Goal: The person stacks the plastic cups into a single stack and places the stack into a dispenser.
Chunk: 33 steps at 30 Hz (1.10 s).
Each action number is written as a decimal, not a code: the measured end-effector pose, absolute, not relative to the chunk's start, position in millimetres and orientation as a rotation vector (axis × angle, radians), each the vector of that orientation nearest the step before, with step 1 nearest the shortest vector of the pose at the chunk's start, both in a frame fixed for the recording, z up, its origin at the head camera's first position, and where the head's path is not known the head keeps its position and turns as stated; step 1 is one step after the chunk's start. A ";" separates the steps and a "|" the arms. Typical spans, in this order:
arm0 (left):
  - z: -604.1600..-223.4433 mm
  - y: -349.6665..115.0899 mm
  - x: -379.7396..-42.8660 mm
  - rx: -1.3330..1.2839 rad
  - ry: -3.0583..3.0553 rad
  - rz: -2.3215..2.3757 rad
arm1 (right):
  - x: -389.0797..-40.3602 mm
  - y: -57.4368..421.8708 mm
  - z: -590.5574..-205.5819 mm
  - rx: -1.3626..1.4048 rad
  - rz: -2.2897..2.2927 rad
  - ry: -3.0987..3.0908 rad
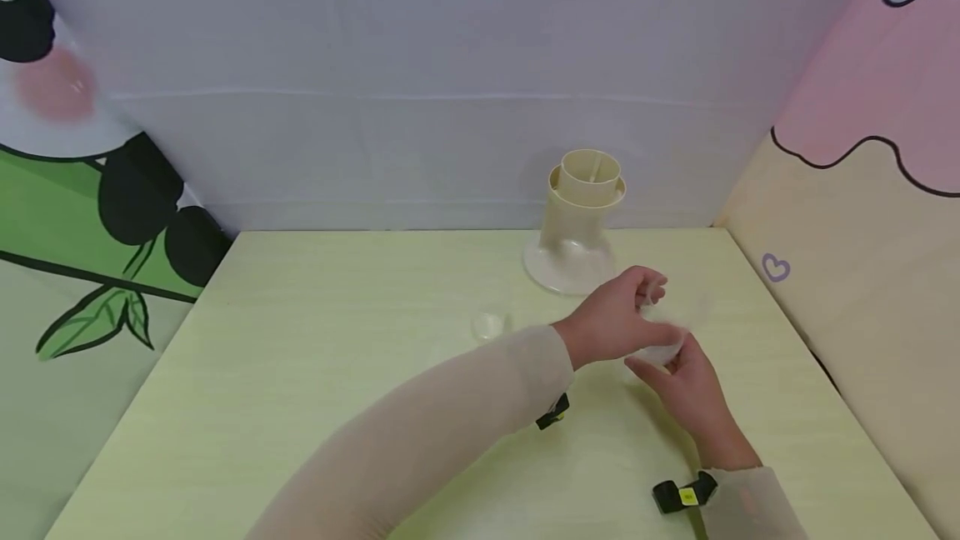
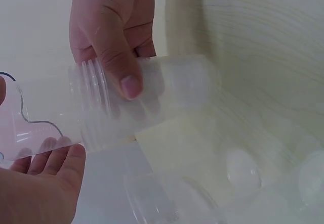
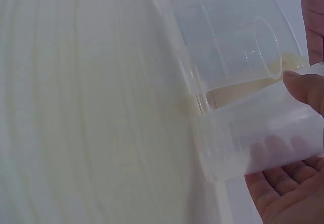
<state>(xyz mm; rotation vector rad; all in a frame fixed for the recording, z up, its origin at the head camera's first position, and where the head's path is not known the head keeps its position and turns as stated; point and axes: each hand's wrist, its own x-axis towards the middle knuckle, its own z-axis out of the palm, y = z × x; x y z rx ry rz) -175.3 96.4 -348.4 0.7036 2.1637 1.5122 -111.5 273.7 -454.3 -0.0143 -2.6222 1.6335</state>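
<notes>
In the head view both hands meet over the table's right side around clear plastic cups. In the left wrist view, stacked ribbed rims cross the middle of the cups. My right hand grips the cup body on one side of these rims, its thumb across the top in the left wrist view. My left hand holds the clear part on the other side, its fingers showing through the wall. The right wrist view shows the right fingers curled under a cup.
A cream cylindrical holder on a round base stands at the table's back. A clear cup stands left of it, nearer the front. More clear cups appear beside the held one. Printed cloth walls border the table.
</notes>
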 end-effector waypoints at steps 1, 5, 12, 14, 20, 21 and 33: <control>-350.1 96.1 -174.7 0.708 2.177 1.495 | -111.5 273.6 -454.5 -0.010 1.627 -2.624; -355.3 95.7 -173.3 0.708 2.237 1.431 | -111.8 274.0 -455.6 0.015 1.590 -2.635; -357.0 95.4 -172.6 0.662 2.319 1.322 | -114.3 274.5 -459.6 0.051 1.558 -2.608; -357.8 95.2 -172.1 0.660 2.322 1.301 | -115.0 274.4 -460.2 0.050 1.542 -2.607; -359.5 92.7 -169.8 0.679 2.319 1.283 | -115.8 274.4 -458.1 0.021 1.530 -2.612; -359.2 91.9 -169.4 0.680 2.322 1.277 | -115.9 274.6 -457.6 0.017 1.527 -2.617; -346.9 68.8 -149.5 0.714 2.263 1.299 | -113.9 275.1 -458.4 0.021 1.539 -2.619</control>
